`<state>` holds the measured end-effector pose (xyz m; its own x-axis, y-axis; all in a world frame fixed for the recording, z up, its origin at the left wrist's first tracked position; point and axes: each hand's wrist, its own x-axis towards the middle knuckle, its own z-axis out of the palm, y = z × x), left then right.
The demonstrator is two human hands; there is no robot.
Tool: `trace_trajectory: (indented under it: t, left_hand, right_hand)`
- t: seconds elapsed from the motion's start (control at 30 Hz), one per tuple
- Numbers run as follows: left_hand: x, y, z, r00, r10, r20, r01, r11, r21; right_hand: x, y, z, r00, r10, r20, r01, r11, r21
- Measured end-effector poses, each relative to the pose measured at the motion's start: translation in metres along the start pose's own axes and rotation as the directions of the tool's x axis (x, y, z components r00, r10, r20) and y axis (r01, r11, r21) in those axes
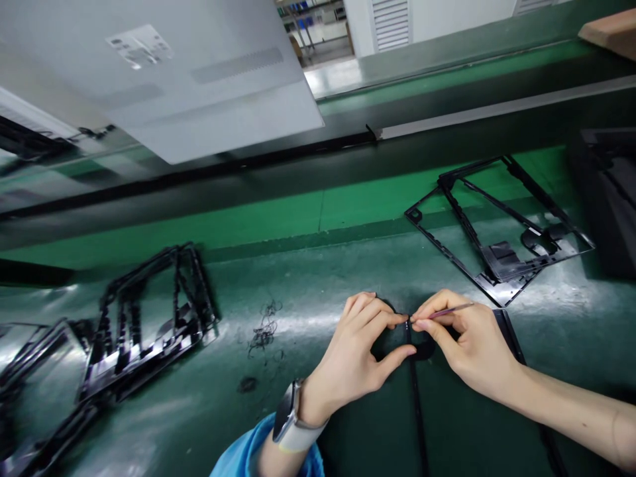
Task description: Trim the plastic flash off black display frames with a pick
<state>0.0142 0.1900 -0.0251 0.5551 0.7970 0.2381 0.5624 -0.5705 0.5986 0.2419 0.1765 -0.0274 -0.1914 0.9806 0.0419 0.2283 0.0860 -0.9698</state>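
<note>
"What was closest to you?"

"My blue cloth sleeve (251,454) and, on that left wrist, a watch (285,417) with a smooth, pale strap. Just ahead, the black frame (418,417) lay on the glossy green table (293,278), beneath my hands; its narrow, straight bar ran toward me."

"How did you have your hands?"

"My left hand (352,348) was partly open, palm down, thumb and forefinger parted in a curve, their tips at the bar. My right hand (467,344) was closed in a narrow pinch around a slim tool (452,309), thin as a stick and reddish, its near end at the same bar."

"And around them?"

"Left of my left hand sat a tangle of thin, curly black strands (263,331). Farther left stood a cluster of frames (149,374), dark and shiny, blurred in places. Beyond my right hand, two angular frames (501,258) overlapped, with glossy edges. Farthest off, a flat grey panel (223,73) carried a white label (140,46)."
</note>
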Motion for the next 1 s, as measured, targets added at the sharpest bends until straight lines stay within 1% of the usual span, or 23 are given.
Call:
trace_trajectory:
  t: [0.2,0.43,0.53,0.67,0.83,1.0]
  left_hand:
    - [0.0018,0.0006,-0.0003,1.0,0.01,-0.012,-0.011,1.0,-0.012]
    - [0.0029,0.0027,-0.0003,1.0,-0.007,-0.003,0.007,1.0,-0.024]
    - [0.003,0.0042,-0.0006,1.0,-0.006,0.002,0.006,1.0,-0.02]
    - [0.0033,0.0035,-0.0012,1.0,-0.01,0.014,0.01,1.0,-0.018]
    - [0.0036,0.0001,-0.0014,1.0,-0.022,0.022,0.023,0.999,-0.046]
    - [0.0038,0.0011,-0.0015,1.0,-0.025,0.006,0.026,0.998,-0.051]
  right_hand:
    - [0.0006,0.0007,-0.0005,1.0,-0.009,0.001,0.009,0.999,0.053]
    - [0.0004,-0.001,-0.0009,0.999,-0.034,0.022,0.033,0.999,0.033]
    - [0.001,-0.0021,-0.0007,0.999,-0.037,0.029,0.037,0.999,-0.004]
    - [0.0012,-0.0024,-0.0006,0.996,-0.081,0.04,0.083,0.994,-0.072]
    - [0.0006,-0.0006,-0.0011,0.999,-0.041,-0.008,0.041,0.999,0.014]
    - [0.001,-0.0003,-0.001,0.996,-0.089,-0.003,0.088,0.993,-0.072]
